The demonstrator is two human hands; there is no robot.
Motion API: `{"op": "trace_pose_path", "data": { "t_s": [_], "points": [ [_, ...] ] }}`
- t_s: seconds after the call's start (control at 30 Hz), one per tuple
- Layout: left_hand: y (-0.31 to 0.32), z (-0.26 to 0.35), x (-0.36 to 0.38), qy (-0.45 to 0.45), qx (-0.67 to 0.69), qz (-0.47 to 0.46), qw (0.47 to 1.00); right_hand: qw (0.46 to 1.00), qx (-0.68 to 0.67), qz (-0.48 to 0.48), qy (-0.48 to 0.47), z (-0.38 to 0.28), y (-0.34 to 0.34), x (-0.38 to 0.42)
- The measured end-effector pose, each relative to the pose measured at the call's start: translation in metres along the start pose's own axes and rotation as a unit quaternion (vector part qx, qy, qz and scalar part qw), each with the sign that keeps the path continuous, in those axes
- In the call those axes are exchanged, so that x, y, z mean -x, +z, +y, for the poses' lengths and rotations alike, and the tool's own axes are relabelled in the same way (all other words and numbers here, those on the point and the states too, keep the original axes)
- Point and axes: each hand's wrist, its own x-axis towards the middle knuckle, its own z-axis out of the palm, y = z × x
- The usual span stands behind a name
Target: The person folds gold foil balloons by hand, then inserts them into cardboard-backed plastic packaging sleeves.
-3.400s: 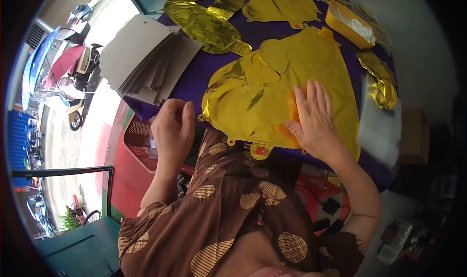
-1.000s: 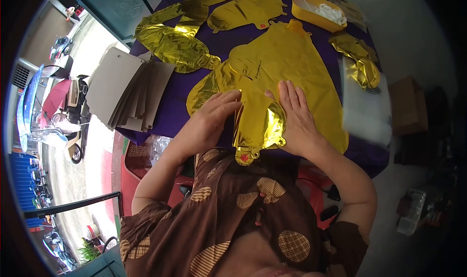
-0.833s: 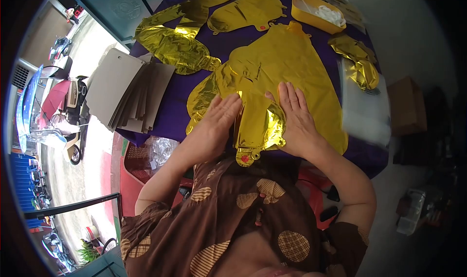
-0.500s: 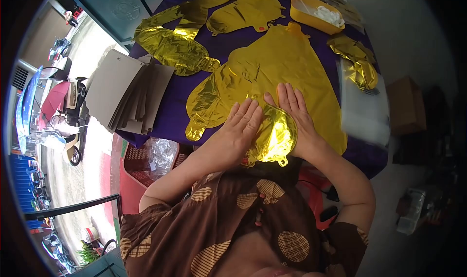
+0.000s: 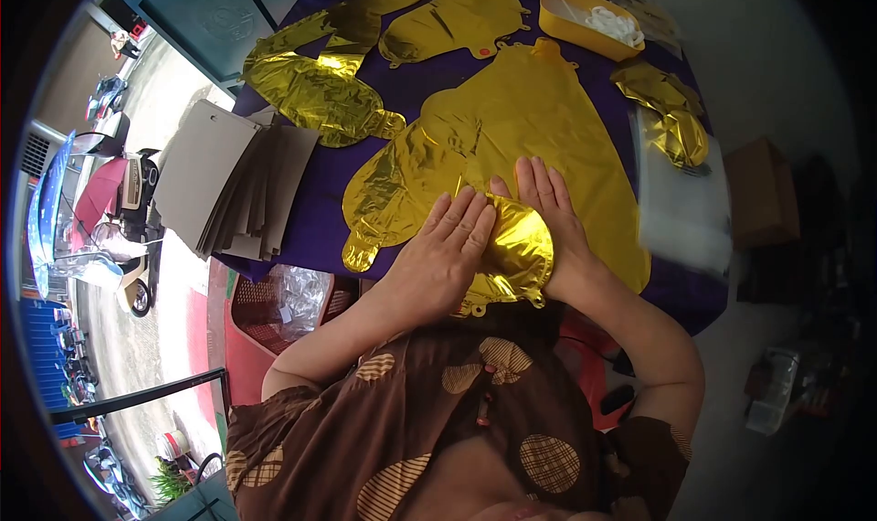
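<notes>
A shiny gold foil balloon, flat and partly folded, lies at the near edge of the table under my hands. My left hand rests palm down on its left side with the fingers stretched out. On its right side my right hand lies with extended fingers, the palm turned partly inward. Beneath and beyond both hands spreads a large flat gold foil sheet, which looks like more foil balloon. What lies directly under my palms is hidden.
More gold foil balloons lie on the purple cloth. Grey cards are stacked at the left. A yellow tray holds white items at the back right, near clear plastic sleeves. Below the left edge stands a red basket.
The near part of the foil balloon between my hands has shifted and creased a little. Both hands stay almost in place, still flat, and the view has moved slightly.
</notes>
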Motion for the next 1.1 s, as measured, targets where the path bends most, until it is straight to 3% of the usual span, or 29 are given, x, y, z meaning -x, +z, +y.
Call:
{"op": "trace_pose_path", "data": {
  "t_s": [0.17,0.27,0.4,0.43,0.53,0.67,1.1],
  "points": [
    [0.001,0.001,0.000,-0.005,-0.040,-0.008,0.999,0.998,-0.055,-0.005,-0.003,0.002,-0.011,0.000],
    [0.004,0.000,0.002,0.001,-0.060,-0.004,0.998,0.985,-0.161,-0.010,-0.057,0.026,-0.022,0.004],
    [0.006,0.000,0.002,-0.007,-0.029,0.000,1.000,0.951,-0.299,0.063,0.046,0.053,-0.049,0.011],
    [0.005,0.001,0.002,-0.008,-0.027,0.000,1.000,0.948,-0.294,0.099,0.067,0.049,-0.053,0.015],
    [0.004,0.002,0.004,-0.009,-0.024,0.004,1.000,0.971,-0.208,0.119,-0.013,0.022,-0.056,0.025],
    [0.004,0.002,0.004,-0.005,-0.022,0.007,1.000,0.989,-0.105,0.075,-0.064,-0.008,-0.041,0.027],
    [0.006,0.000,0.004,0.008,-0.008,0.016,1.000,0.997,-0.066,0.003,-0.035,-0.003,-0.027,0.029]
  ]
}}
